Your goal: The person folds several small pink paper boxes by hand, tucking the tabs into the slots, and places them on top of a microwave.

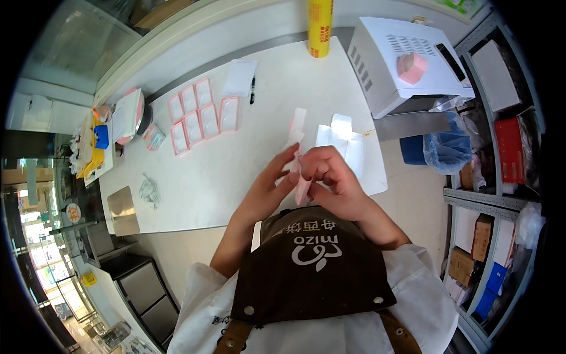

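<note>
My left hand (pixel 272 186) and my right hand (pixel 335 184) come together just in front of my apron, over the near edge of the white table. Between them is a pink and white folding carton (pixel 302 190), tilted and partly opened out. The left fingers pinch its left side, while the right fingers curl over its other side and hide part of it. A white flap (pixel 298 125) sticks out beyond my hands. Right beside them on the table lie flat white carton blanks (pixel 352 154). Several pink-edged open boxes (pixel 192 127) with white insides stand farther left.
White paper (pixel 239 76) and a black pen (pixel 253 91) lie at the back. A yellow roll (pixel 320 29) stands at the far edge. At right are a white oven-like appliance (pixel 407 65) topped by a pink box (pixel 411 68), a blue-lined bin (pixel 445 147) and shelves. Crumpled clear plastic (pixel 150 192) lies left.
</note>
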Tool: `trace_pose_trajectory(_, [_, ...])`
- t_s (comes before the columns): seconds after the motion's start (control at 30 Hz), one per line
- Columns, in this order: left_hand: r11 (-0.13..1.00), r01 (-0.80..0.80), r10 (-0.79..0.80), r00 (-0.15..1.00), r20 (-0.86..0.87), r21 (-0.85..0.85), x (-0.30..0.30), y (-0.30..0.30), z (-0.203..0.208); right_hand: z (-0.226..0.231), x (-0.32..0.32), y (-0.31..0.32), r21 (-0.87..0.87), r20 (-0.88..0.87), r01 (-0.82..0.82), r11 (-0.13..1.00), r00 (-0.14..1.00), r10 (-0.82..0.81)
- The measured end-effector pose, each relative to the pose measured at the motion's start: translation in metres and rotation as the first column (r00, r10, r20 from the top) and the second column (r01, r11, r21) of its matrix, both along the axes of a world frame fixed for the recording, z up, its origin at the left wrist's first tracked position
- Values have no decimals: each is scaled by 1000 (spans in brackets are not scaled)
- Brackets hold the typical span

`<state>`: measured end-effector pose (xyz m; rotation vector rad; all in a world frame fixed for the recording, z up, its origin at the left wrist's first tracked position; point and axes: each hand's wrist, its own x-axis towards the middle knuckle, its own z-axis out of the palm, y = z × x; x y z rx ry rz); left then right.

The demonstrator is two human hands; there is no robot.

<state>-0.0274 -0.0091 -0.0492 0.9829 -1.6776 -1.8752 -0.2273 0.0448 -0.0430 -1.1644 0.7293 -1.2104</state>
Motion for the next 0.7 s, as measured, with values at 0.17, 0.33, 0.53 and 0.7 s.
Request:
trace_pose_trajectory(0.17, [991, -120, 129, 975, -183, 56, 5, 1, -43, 7, -38, -16, 4, -149, 36, 999, 988, -35])
trace_pose_trajectory(0.33, [934, -355, 356, 932, 73, -25, 18, -11, -24, 16, -149, -53, -93, -104, 641, 762, 755, -648])
trace_pose_trajectory(0.53, [981, -196, 188, 926, 327, -8, 25, -8, -43, 14, -263, -108, -621, -571, 629, 467, 45, -820])
trace_pose_trajectory(0.7, [991, -130, 106, 913, 394, 33, 16, 0, -56, -11, -283, -122, -661, -682, 482, 574, -68, -729])
